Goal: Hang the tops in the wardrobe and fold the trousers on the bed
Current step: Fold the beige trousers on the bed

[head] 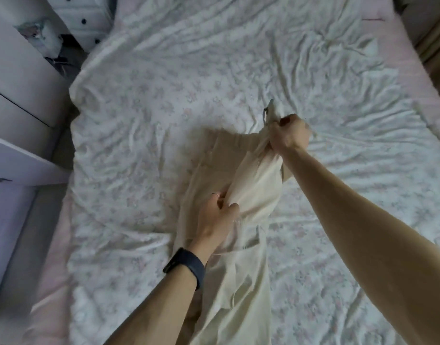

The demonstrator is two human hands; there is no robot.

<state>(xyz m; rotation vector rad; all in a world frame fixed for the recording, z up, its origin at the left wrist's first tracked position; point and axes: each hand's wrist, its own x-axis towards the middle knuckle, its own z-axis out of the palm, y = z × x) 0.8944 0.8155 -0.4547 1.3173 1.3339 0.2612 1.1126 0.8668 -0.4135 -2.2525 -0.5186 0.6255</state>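
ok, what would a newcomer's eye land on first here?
The cream trousers, stretched lengthwise over the middle of the floral bed sheet, stand out first. The right grip, a bare hand, clutches their bunched far end; the left grip, black wristband on its wrist, pinches the cloth nearer the person.

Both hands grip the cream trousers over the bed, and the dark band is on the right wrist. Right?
Not quite: the head view shows the band on the left wrist, not the right. The left hand and right hand do both grip the trousers over the bed.
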